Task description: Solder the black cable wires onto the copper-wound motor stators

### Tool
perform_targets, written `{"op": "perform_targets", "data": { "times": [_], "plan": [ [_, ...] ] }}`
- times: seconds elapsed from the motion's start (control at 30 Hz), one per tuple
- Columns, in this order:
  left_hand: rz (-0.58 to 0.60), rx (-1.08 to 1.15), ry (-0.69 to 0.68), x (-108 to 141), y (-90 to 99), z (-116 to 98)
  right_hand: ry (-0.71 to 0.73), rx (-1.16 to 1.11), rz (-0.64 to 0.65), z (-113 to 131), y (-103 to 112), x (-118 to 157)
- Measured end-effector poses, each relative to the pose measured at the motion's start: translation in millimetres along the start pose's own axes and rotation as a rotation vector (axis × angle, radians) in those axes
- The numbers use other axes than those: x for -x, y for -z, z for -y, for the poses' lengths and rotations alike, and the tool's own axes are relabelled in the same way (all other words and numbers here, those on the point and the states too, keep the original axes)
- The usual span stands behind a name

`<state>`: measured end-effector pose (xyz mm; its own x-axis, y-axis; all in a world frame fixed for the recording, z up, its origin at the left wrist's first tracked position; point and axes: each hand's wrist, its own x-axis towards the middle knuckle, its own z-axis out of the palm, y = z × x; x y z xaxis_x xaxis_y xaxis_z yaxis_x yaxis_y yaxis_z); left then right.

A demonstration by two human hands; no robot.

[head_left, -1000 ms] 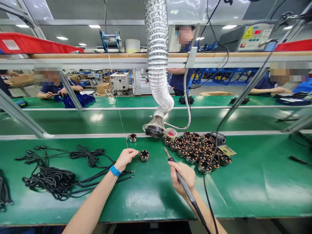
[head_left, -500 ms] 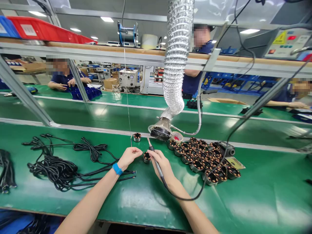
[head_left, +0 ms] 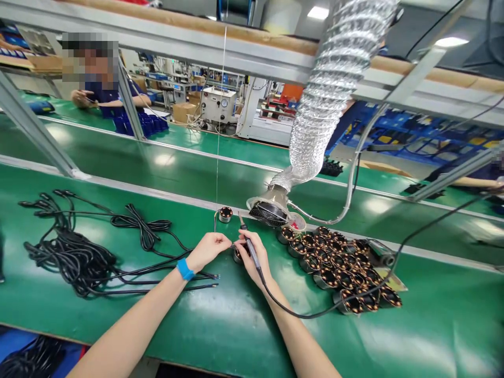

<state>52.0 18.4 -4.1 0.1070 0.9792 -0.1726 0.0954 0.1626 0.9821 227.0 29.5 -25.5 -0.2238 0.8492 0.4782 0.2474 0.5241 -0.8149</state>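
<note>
My right hand (head_left: 256,265) is closed around a soldering iron (head_left: 252,251), its tip pointing away from me and up. The thumb and a fingertip reach toward a small motor stator (head_left: 236,255) that is partly covered by that hand. Just left of the stator, my left hand (head_left: 208,252), with a blue band at the wrist, is pinched. Whatever lies between its fingertips is too small to make out. A second stator (head_left: 226,214) stands farther back, beside a thin wire (head_left: 218,173) hanging from above.
Several stators with copper windings (head_left: 334,262) are grouped at right. Black cables (head_left: 74,257) lie in a pile at left. A foil duct (head_left: 315,126) ends in a fume hood (head_left: 270,210) behind my hands. A co-worker (head_left: 104,94) sits across the bench.
The view has tilted down and shifted. My right fingertips have come closer to my left fingertips, over the near stator. The soldering iron stays in my right hand.
</note>
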Motion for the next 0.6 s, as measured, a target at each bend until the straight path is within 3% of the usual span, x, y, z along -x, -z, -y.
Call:
{"op": "perform_targets", "data": {
  "times": [0.2,0.6],
  "plan": [
    [-0.002,0.015,0.005,-1,0.3,-1,-0.081,-0.026,-0.053,-3,-4,-1],
    [-0.045,-0.049,-0.019,-1,-8.5,8,-0.079,-0.021,-0.054,-2,-5,0]
  ]
}}
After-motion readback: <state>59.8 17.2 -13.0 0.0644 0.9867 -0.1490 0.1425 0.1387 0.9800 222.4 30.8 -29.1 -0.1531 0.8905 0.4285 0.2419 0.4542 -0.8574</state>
